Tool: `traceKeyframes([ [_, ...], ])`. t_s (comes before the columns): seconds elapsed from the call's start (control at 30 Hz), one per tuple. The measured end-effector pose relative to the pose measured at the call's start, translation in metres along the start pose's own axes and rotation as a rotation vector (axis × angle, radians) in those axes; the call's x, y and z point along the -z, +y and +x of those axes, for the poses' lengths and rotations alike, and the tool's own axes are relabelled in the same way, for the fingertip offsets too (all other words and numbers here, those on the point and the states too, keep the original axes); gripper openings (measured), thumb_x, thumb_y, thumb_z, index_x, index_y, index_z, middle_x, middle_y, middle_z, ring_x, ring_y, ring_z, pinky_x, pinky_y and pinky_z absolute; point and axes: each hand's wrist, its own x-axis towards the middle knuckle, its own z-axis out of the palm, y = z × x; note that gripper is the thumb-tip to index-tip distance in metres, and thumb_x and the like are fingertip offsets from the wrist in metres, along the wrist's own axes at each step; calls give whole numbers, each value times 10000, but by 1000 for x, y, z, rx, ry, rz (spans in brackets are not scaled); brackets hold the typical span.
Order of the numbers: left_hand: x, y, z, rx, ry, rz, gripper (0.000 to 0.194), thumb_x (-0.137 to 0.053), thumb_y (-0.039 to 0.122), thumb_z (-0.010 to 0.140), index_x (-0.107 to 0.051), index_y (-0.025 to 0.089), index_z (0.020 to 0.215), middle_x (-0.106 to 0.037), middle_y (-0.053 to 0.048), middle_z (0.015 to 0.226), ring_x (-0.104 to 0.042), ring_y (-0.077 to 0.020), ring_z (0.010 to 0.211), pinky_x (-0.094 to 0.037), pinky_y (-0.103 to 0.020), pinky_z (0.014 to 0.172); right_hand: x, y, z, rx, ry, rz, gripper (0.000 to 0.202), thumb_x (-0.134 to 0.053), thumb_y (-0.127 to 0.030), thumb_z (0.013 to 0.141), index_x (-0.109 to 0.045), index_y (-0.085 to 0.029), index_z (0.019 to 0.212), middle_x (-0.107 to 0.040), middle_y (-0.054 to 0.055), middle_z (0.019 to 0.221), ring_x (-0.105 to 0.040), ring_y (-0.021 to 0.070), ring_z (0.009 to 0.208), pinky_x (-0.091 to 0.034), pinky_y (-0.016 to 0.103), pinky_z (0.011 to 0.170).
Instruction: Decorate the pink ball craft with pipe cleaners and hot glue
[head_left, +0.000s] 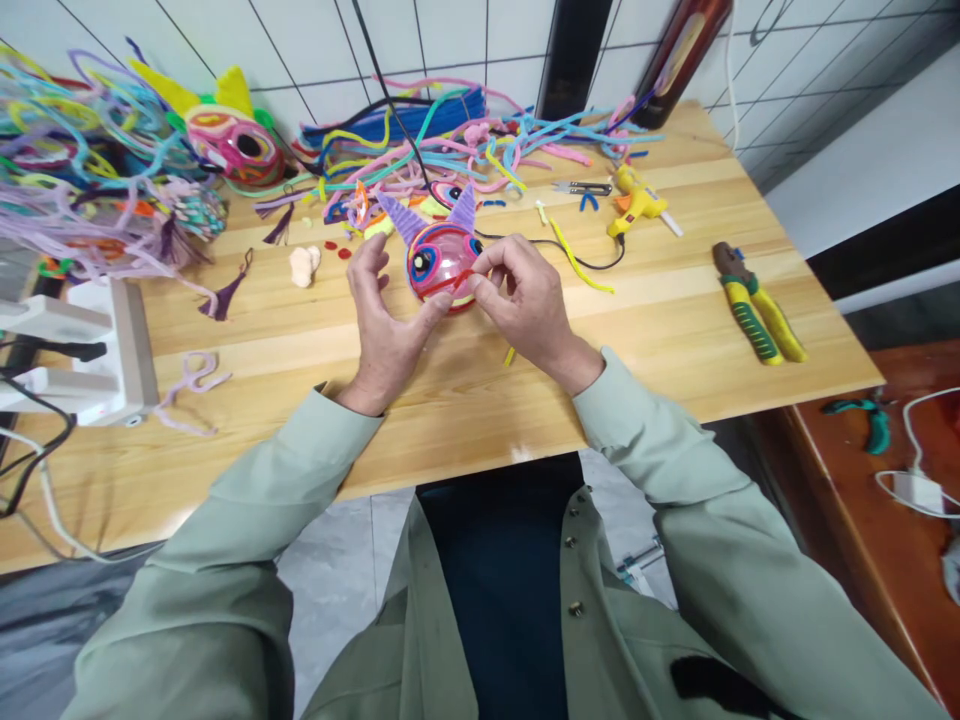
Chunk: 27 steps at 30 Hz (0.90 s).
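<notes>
Wooden table (660, 330): pliers (745, 305), yellow glue gun (639, 206), purple tassel (228, 290), power strip (133, 350).

There are two purple horns (403, 217), two yellow horns (234, 94), two red discs (343, 254) and one glue gun (639, 203).

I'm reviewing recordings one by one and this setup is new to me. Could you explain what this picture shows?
There is no machine here: a person works with bare hands. The single view comes from a head-worn camera looking forward and down. The right hand pinches a thin red strip across the front of a big-eyed, purple-horned figure. The left hand is spread beside it, thumb at its front. On the wooden table also lie fuzzy coloured stems, a yellow glue gun and pliers.
</notes>
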Motion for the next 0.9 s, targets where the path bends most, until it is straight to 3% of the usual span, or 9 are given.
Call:
traceKeyframes([
  [0.1, 7, 19, 2, -106, 41, 57, 779, -906, 798, 918, -663, 341, 1500, -667, -104, 1409, -695, -334, 1326, -610, -531, 1129, 2, -7, -1, 20, -2, 37, 131, -722, -337, 1107, -673, -259, 1015, -702, -2, 967, -643, 181, 882, -612, 396, 930],
  [0.27, 4, 43, 0, -150, -99, 19, 380, -807, 654, 1077, -815, 294, 1201, -736, -34, 999, -664, -191, 860, -602, -384, 832, 1, -14, -3, 32, -26, 78, 166, -700, -391, 1108, -671, -254, 1019, -707, -10, 947, -639, 165, 853, -594, 366, 887],
  [0.37, 0, 45, -2, -107, -109, -16, 376, -768, 648, 1104, -828, 277, 1087, -755, -30, 942, -647, -172, 791, -580, -363, 765, 0, -13, -4, 34, -39, 84, 172, -708, -400, 1097, -674, -256, 1011, -707, -10, 932, -635, 171, 850, -594, 371, 879],
  [0.5, 0, 45, -3, -34, -123, -98, 397, -810, 675, 1066, -840, 279, 1072, -758, -13, 919, -643, -158, 765, -566, -341, 749, 1, -13, -4, 26, -50, 98, 220, -725, -441, 1090, -683, -254, 983, -708, -5, 916, -642, 176, 861, -587, 368, 861],
  [0.67, 1, 52, -5, 118, -165, -191, 391, -823, 662, 1059, -843, 277, 996, -749, -10, 862, -611, -153, 707, -517, -340, 708, 3, -19, -4, -114, -93, 175, 296, -766, -552, 1074, -737, -260, 1032, -740, 24, 977, -650, 194, 888, -593, 370, 848],
  [0.9, -2, 54, -5, 70, -148, -176, 442, -820, 717, 1030, -862, 277, 1026, -763, -26, 891, -637, -164, 738, -542, -332, 708, 6, -15, 0, -256, -194, 395, 398, -780, -629, 1020, -703, -245, 950, -712, 9, 927, -586, 172, 830, -527, 331, 768],
])
